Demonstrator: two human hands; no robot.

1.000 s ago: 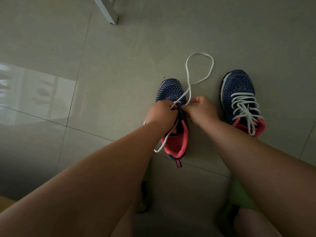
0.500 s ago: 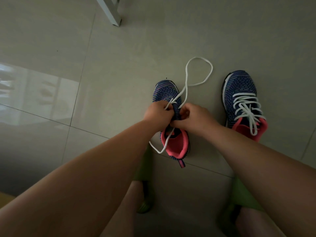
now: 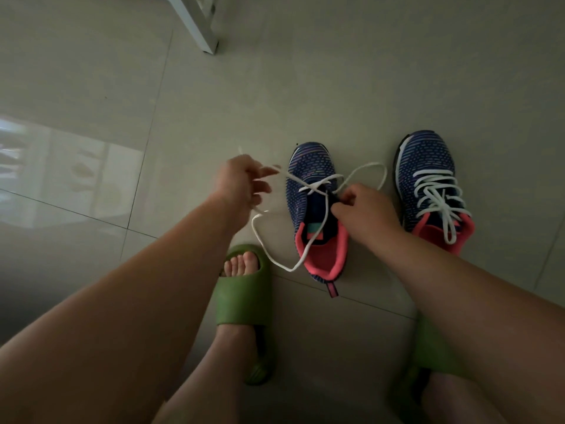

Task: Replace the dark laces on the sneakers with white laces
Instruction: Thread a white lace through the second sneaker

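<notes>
**Lacing on glossy tile, one sneaker finished, one in hand**

Covering the whole view: pale grey-green floor tiles (image 3: 305, 87), glossy, with thin dark grout lines running diagonally. Bright window reflection (image 3: 61, 166) on the tile at left edge. Dim lighting overall.

Top centre: white furniture leg (image 3: 198, 29), angled, foot resting on the tile, well apart from the shoes.

Centre: left sneaker (image 3: 315, 209), blue-purple knit, coral lining, toe pointing away, flat on the floor. White lace (image 3: 308, 185) crossed over its upper eyelets; one strand drawn out leftward, another trailing in a long curve over the tile and back across the heel opening; a loop lying on the floor toward the other shoe.

Left hand (image 3: 241, 188): raised to the left of the shoe, thumb and fingers pinching the lace strand, other fingers loosely extended; slightly motion-blurred.

Right hand (image 3: 363, 209): at the shoe's right eyelet edge, fingers curled, pinching lace or eyelet edge at the tongue; exact hold hidden by the knuckles.

Right: second sneaker (image 3: 431, 191), same pattern, fully laced in white, ends hanging loose over the coral collar.

Foreground: green slide sandal (image 3: 244, 295) on a bare foot, just beside the trailing lace. Second green sandal (image 3: 428, 356), mostly hidden behind the right forearm. Both forearms crossing the lower frame, blocking much of the near floor.
</notes>
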